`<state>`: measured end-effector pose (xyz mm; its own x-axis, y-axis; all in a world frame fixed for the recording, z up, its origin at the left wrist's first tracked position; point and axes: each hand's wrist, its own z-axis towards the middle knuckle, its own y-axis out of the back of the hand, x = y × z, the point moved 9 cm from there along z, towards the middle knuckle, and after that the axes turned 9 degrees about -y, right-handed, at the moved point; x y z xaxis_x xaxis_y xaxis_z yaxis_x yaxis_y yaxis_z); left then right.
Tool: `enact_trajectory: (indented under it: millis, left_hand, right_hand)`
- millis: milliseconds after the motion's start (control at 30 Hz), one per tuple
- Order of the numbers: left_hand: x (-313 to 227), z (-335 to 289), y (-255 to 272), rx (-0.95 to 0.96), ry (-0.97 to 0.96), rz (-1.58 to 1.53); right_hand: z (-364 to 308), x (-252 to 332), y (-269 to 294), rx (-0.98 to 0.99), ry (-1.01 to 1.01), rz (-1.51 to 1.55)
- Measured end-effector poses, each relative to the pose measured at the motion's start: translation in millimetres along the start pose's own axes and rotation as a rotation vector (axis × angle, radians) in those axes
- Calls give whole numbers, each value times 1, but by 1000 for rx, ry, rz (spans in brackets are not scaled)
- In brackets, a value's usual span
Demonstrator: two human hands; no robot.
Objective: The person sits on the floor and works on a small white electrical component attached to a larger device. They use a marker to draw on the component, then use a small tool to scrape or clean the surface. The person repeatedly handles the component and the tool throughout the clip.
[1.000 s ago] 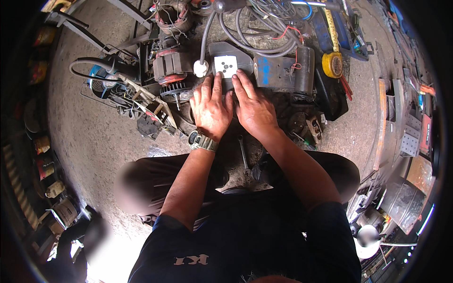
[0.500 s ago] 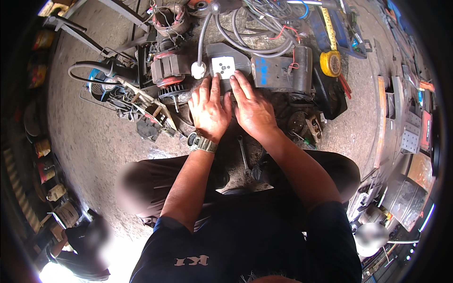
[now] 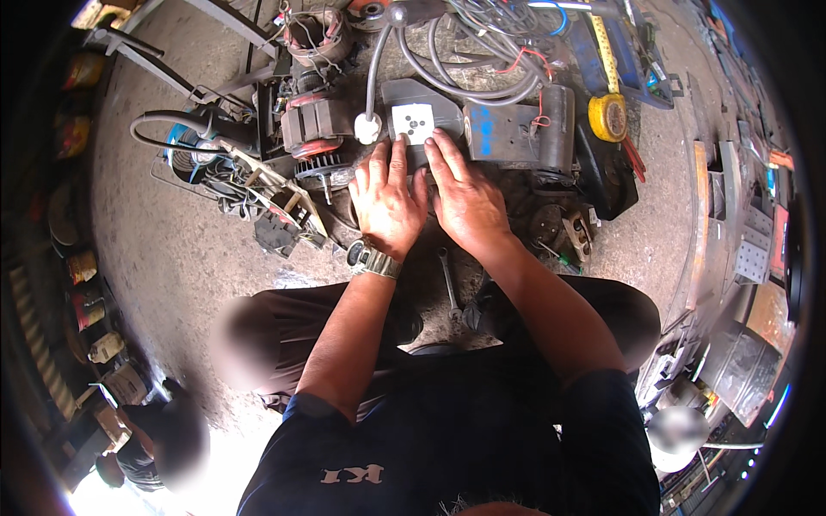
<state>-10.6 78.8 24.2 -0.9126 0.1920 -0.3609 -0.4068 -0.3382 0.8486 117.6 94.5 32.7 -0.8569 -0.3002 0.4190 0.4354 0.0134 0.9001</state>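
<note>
A white square socket plate with dark holes (image 3: 413, 125) lies on a dark grey metal base (image 3: 443, 107) in front of me. My left hand (image 3: 387, 206) rests at its near edge, fingers stretched forward, with one fingertip at the lower left corner. Beside it, my right hand (image 3: 467, 202) is also flat, its first two fingers reaching the lower right corner. Neither hand grips anything. Just left of the socket plate sits a white plug (image 3: 367, 129) on a thick grey cable (image 3: 376, 73). Both thumbs point inward, a small gap apart.
Left stands a motor part with red windings (image 3: 317, 125). Right are a grey metal housing with blue marks (image 3: 516, 133) and a yellow tape measure (image 3: 607, 118), its blade pulled out. A spanner (image 3: 449, 284) lies between my feet. Another person (image 3: 159, 439) is at the lower left.
The whole scene has shifted slightly to the right in the picture. My hands keep the same place at the socket plate. The person at the lower left has changed posture a little.
</note>
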Motion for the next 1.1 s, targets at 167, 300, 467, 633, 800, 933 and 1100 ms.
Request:
enact_trajectory:
  millis: [167, 300, 467, 633, 800, 933, 1100]
  left_hand:
    - [0, 0, 0, -7, -11, 9]
    - [0, 0, 0, -7, -12, 2]
    - [1, 0, -1, 6, 2, 9]
    - [0, 0, -1, 1, -8, 7]
    - [1, -1, -2, 11, -18, 30]
    - [0, 0, 1, 9, -7, 10]
    - [1, -2, 2, 26, -13, 18]
  right_hand:
    - [1, 0, 0, 42, -19, 1]
    - [0, -1, -1, 44, -22, 13]
    - [1, -2, -2, 86, -55, 17]
    - [1, -3, -2, 99, -60, 7]
    - [0, -1, 0, 56, -32, 11]
    - [0, 0, -1, 73, -39, 14]
    - [-2, 0, -2, 67, -45, 25]
